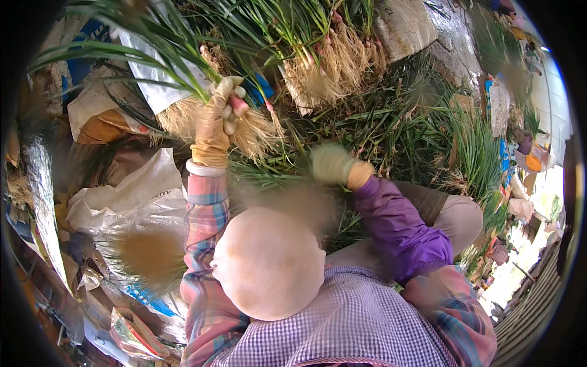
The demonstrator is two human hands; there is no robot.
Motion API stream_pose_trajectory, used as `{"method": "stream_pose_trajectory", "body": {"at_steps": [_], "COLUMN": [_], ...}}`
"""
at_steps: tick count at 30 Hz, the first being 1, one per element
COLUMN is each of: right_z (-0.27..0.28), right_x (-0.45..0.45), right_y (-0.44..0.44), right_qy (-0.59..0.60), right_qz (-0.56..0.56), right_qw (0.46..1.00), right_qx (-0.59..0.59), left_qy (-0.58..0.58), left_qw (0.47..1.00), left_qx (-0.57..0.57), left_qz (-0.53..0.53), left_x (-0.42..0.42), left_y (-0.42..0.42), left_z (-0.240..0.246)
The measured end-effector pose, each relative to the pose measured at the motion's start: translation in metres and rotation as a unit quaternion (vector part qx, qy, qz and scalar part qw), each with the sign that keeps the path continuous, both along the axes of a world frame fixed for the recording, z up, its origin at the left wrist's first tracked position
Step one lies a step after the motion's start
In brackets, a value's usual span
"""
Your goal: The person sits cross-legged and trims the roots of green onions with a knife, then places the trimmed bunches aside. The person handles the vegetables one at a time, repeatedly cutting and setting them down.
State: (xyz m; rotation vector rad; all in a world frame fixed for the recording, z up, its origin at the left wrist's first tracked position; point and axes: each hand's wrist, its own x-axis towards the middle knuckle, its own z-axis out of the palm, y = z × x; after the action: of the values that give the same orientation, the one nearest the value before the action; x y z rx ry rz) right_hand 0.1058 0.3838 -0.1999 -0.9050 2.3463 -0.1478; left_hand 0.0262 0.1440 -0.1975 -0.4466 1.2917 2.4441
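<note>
My left hand, in a soiled yellowish glove, grips a bunch of young garlic plants by the stems near the bulbs. A pink bulb shows beside the fingers, and pale roots hang to the right. The long green leaves point up and left. My right hand, gloved with a purple sleeve behind it, is blurred over loose green leaves; its fingers and anything in them cannot be made out. Ahead lies a heap of rooted garlic plants, roots towards me.
A crumpled white plastic sack lies left of my arm. More sacks lie at the upper right, and upright green plants stand beyond my bent right leg. A pale rounded form hides part of my lap.
</note>
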Motion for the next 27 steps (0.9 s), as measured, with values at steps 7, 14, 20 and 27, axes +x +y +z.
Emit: {"method": "stream_pose_trajectory", "body": {"at_steps": [7, 14, 20, 27], "right_z": [0.03, 0.046, 0.057, 0.01], "right_x": [-0.125, -0.08, -0.041, -0.088], "right_y": [0.023, 0.068, 0.061, -0.008], "right_qy": [0.016, -0.213, -0.296, -0.087], "right_qz": [-0.467, -0.555, -0.431, -0.636], "right_qw": [0.883, 0.582, 0.423, 0.688], "right_qx": [-0.05, -0.555, -0.74, -0.339], "left_qy": [-0.022, -0.003, -0.028, -0.011], "left_qw": [0.99, 0.951, 0.958, 0.996], "left_qx": [0.127, 0.298, 0.268, 0.082], "left_qz": [-0.052, -0.086, -0.099, 0.018], "left_x": [0.03, 0.032, 0.02, 0.033], "left_y": [0.013, 0.024, 0.034, 0.023], "left_z": [-0.027, -0.034, -0.033, -0.022]}}
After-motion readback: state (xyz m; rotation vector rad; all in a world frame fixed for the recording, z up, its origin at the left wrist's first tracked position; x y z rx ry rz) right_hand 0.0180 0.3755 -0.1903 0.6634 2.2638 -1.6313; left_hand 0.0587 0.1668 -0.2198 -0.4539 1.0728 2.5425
